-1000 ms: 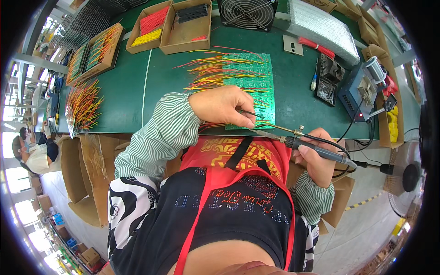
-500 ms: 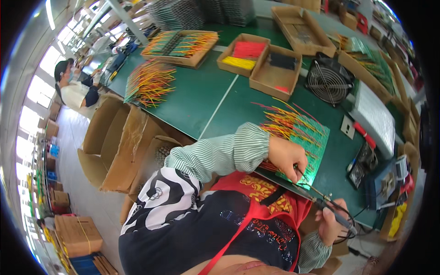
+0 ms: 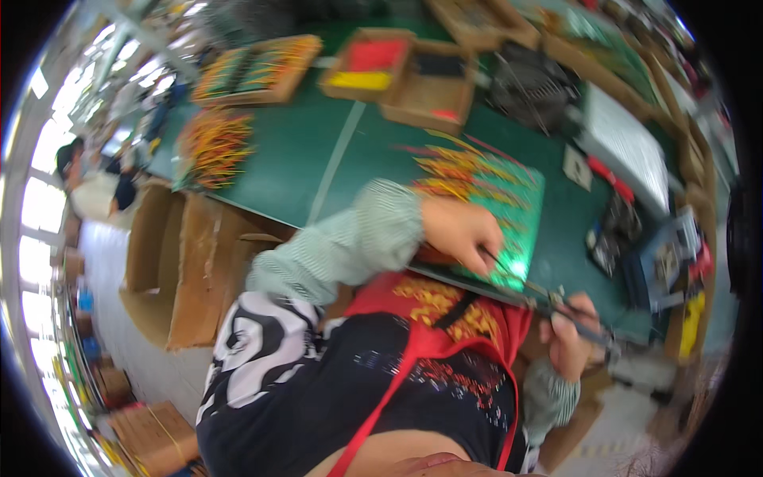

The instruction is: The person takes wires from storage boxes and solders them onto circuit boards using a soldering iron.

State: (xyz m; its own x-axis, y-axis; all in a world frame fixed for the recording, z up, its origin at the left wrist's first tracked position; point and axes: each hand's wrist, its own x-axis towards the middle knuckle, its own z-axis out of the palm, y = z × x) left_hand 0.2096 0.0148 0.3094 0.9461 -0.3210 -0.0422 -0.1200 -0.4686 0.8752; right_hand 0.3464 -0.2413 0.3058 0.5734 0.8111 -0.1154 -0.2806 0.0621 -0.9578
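My left hand [image 3: 465, 238] reaches over the near edge of a green circuit-board panel [image 3: 520, 226], its thumb and fingers pinched on a thin dark wire [image 3: 494, 258]. Rows of red and yellow wires [image 3: 453, 171] stand out from the panel's left part, and some are hidden under my hand and sleeve. My right hand [image 3: 568, 338] is closed around a soldering iron [image 3: 588, 327] just right of the panel's near corner. The iron points left toward my left hand. Blur hides whether its tip touches anything. A bright spot of light shines on the panel near the fingers.
Another wired bundle [image 3: 218, 151] lies at the left of the green table [image 3: 294, 151]. Beyond are cardboard trays [image 3: 429, 103] with coloured parts and a black fan [image 3: 532, 87]. A blue soldering station [image 3: 656, 270] stands right. An open carton [image 3: 195, 262] sits left; a co-worker [image 3: 99, 187] sits farther off.
The whole view has shifted and blurred, with the table things now farther left and higher. Both hands keep their grips, close to the same place over the panel's near edge.
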